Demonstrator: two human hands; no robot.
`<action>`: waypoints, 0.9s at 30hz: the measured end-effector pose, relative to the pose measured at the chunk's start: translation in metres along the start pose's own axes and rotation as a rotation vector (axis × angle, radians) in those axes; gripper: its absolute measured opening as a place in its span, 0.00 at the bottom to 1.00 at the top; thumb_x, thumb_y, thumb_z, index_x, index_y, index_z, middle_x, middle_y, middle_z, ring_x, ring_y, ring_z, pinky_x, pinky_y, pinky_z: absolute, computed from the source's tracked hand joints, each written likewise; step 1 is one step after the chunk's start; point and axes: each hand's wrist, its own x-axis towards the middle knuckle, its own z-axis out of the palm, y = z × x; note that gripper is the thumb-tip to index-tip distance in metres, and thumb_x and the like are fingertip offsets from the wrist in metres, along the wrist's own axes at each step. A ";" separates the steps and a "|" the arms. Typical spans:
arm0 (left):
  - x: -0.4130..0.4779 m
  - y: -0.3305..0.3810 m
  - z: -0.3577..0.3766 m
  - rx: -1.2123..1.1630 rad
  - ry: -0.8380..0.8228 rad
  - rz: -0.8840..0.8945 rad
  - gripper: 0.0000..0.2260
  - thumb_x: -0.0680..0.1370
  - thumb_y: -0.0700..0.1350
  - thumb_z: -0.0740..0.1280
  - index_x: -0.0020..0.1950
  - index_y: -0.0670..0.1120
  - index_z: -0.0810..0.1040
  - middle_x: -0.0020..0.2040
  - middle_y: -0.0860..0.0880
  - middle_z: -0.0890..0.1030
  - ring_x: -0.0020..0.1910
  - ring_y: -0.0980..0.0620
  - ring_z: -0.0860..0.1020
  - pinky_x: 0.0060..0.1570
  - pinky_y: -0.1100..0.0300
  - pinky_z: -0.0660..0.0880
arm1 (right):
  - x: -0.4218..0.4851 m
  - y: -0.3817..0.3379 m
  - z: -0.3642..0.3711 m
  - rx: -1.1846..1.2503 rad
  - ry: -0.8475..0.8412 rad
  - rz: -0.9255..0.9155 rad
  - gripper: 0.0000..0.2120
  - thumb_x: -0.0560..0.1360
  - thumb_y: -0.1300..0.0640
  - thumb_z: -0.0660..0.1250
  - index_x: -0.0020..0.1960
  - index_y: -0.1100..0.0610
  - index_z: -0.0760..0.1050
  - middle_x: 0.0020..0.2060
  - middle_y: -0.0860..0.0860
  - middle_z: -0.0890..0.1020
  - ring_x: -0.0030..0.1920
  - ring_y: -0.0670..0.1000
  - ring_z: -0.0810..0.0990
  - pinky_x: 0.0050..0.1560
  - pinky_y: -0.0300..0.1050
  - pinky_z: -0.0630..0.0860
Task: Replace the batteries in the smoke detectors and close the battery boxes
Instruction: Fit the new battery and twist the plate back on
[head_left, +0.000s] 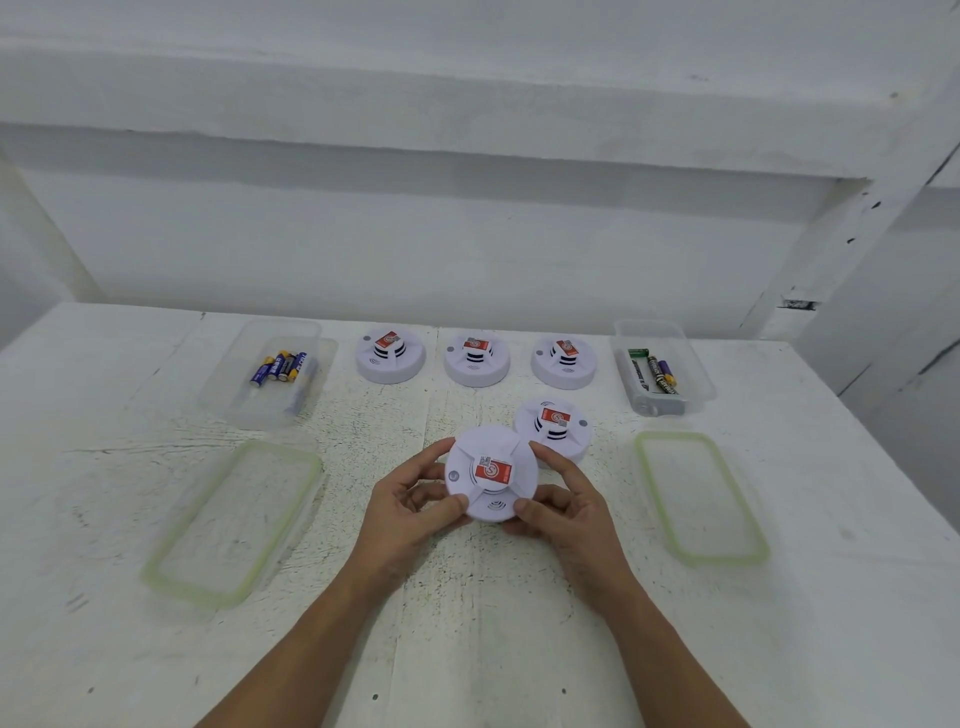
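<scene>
Midway between side edges of the surface (467, 623), our left grip (410, 501) and right grip (569, 501) clasp a smoke detector (491, 475); battery box likely underneath.

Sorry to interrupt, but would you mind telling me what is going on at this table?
A person holds one smoke detector over the white table, left hand and right hand gripping its rim. Four more detectors sit on the table: one just behind it, three in a row at the back. An open clear box of blue batteries stands at the left, another with green and dark batteries at the right, each lid lying in front of its box.
</scene>
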 end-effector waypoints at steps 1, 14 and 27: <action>0.000 0.000 0.000 0.002 0.003 -0.001 0.26 0.66 0.32 0.72 0.63 0.45 0.78 0.56 0.31 0.76 0.50 0.36 0.77 0.44 0.51 0.81 | 0.000 0.000 0.000 0.001 0.001 0.000 0.25 0.72 0.71 0.68 0.64 0.49 0.73 0.47 0.61 0.85 0.50 0.60 0.83 0.49 0.54 0.81; -0.003 0.006 0.003 0.039 0.012 0.007 0.25 0.70 0.24 0.68 0.63 0.44 0.77 0.54 0.33 0.77 0.48 0.39 0.76 0.41 0.56 0.80 | 0.000 -0.001 0.001 0.003 0.007 -0.001 0.25 0.72 0.72 0.68 0.64 0.51 0.72 0.46 0.61 0.85 0.49 0.59 0.84 0.47 0.51 0.81; -0.006 0.012 0.009 0.085 0.037 0.022 0.25 0.70 0.23 0.66 0.61 0.44 0.77 0.50 0.39 0.79 0.42 0.48 0.78 0.38 0.61 0.79 | 0.000 -0.001 0.001 -0.001 0.012 -0.004 0.25 0.72 0.71 0.68 0.64 0.52 0.72 0.44 0.62 0.84 0.48 0.59 0.84 0.45 0.49 0.81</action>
